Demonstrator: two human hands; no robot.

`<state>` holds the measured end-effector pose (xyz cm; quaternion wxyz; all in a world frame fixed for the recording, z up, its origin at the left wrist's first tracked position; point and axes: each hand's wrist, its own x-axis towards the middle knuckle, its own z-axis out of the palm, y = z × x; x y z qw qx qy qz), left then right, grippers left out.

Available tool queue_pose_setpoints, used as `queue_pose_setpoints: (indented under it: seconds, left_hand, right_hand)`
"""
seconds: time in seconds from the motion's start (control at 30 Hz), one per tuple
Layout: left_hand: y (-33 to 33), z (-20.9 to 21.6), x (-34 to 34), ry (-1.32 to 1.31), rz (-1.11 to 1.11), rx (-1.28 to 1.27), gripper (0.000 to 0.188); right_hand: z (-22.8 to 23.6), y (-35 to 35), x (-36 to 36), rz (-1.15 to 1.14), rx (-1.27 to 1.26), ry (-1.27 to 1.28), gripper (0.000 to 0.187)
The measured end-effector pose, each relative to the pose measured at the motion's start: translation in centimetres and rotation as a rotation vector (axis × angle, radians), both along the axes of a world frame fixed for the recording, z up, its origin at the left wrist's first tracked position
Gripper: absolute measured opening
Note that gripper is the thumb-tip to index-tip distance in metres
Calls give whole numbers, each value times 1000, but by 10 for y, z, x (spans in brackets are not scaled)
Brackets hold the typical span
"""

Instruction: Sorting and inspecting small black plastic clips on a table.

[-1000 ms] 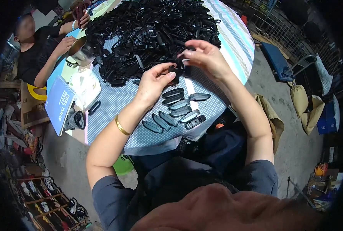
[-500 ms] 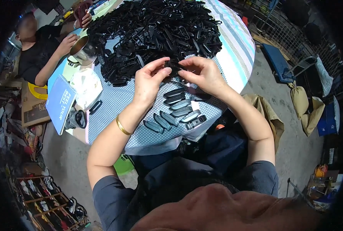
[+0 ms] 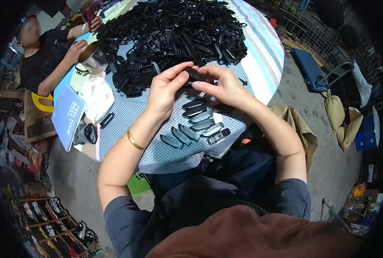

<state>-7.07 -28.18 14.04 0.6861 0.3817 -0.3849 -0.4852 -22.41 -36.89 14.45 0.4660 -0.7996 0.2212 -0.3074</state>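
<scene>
Over the near edge of a large pile of black plastic parts, my two hands meet. Between their fingertips is a small, dark, elongated plastic piece. My left hand pinches its left end between thumb and fingers. On the other end, my right hand has its thumb in front and fingers behind; part of the piece is hidden by them. Below the hands, several long rounded black and grey pieces lie in a loose group on the dotted tablecloth, beside a black piece with slots.
At the left of the table are a white plastic bag, a blue notebook, a metal pot and a dark rolled item. Another person sits at the far left, one hand by the pot. A blue platform trolley stands on the floor at right.
The piece between my fingertips has turned, now showing a broader dark face. My right hand has shifted slightly left and down around it. The group on the cloth has not moved.
</scene>
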Motion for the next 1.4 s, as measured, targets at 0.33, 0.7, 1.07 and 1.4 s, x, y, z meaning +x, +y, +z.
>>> queue_pose_setpoints:
  seconds: [0.33, 0.7, 1.07, 1.4]
  left_hand:
    - [6, 6, 5, -230, -32, -32, 22]
    - [11, 16, -3, -1173, -128, 168, 20]
    - [9, 17, -6, -1456, 326, -423, 38]
    - [7, 19, 27, -545, 43, 303, 37]
  right_hand:
    - [-5, 7, -3, -25, -570, -44, 28]
    - [-8, -36, -20, -82, -662, 381, 45]
    - [26, -17, -25, 107, -275, 203, 43]
    - [-4, -18, 10, 138, -735, 172, 29]
